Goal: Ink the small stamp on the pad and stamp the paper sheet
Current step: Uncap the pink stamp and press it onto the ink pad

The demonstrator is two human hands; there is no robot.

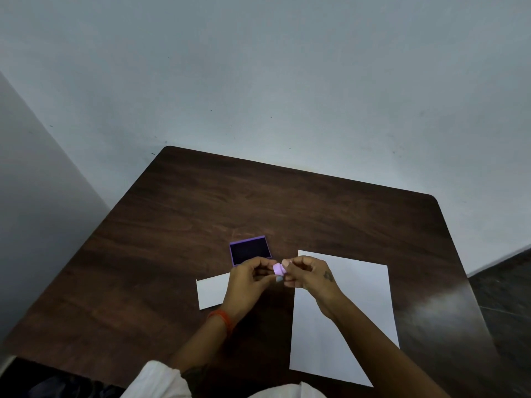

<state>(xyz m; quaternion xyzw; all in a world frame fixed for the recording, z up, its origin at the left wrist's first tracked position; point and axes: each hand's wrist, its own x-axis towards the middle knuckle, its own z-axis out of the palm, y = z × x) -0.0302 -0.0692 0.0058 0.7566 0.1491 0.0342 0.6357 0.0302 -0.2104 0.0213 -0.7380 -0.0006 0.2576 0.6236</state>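
A small light-purple stamp [278, 269] is held above the table between both hands. My left hand [251, 278] pinches it from the left, my right hand [309, 272] from the right, fingertips closed around it. Just beyond the hands lies the ink pad [249, 250], a purple-rimmed square with a dark inked surface, uncovered. The white paper sheet [347, 320] lies flat on the table to the right, partly under my right forearm. Its visible surface shows no mark.
A smaller white card [211, 291] lies to the left, partly hidden by my left hand. All of this rests on a dark wooden table [172, 225] set against a pale wall. Dark floor shows at the right.
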